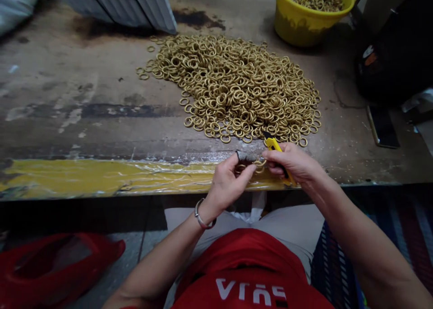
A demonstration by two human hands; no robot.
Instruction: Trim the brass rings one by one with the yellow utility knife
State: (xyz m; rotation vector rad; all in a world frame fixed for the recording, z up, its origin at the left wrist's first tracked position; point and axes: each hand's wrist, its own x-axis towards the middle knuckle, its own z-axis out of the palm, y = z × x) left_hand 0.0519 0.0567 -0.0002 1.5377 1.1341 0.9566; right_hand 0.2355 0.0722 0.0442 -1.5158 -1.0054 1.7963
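My left hand [227, 182] is closed in a pinch on a gold ring [260, 165] at the table's front edge; a grey wrap covers its index fingertip. My right hand [293, 163] is closed around a yellow utility knife [274, 147], blade end up, touching the same ring. Just beyond both hands a large heap of gold rings [237, 85] is spread over the worn table [84, 97].
A yellow tub [304, 25] full of more rings stands at the back right. A dark phone [383, 126] lies at the right. A grey ribbed panel [128, 4] leans at the back left. A red basin [50, 264] sits on the floor, lower left.
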